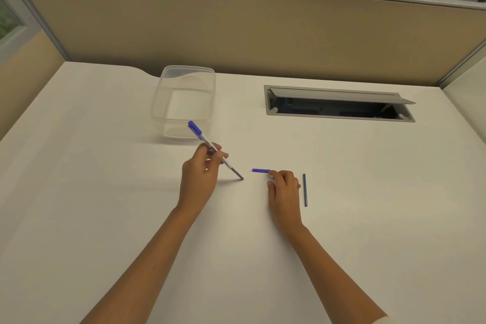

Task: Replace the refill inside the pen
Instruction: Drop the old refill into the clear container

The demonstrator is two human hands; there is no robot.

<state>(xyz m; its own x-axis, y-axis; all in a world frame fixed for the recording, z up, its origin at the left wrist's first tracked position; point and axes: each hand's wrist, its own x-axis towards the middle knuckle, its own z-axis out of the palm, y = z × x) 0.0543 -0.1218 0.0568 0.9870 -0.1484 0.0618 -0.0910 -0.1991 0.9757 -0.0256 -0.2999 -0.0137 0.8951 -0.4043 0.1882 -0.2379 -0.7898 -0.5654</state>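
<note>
The left hand (200, 179) pinches the pen (210, 148) between thumb and fingers around the middle of its white barrel. The pen tilts steeply, its blue capped end up and away toward the far left, and a grey refill (236, 174) sticks out of its lower end, the tip touching the counter (105, 192). The left wrist is raised and bent, the forearm running back toward the near edge.

The right hand (285, 189) lies low, palm down, its fingertips closed on one end of a short blue pen piece (261, 170) that lies flat on the counter and points toward the refill's tip, a small gap between them. A ring shows on one finger. Just right of this hand lies a dark blue spare refill (305, 189), apart from it.

Beyond the left hand stands a clear plastic container (184, 100); to the far right, an open cable hatch (339, 105) is set in the counter.
</note>
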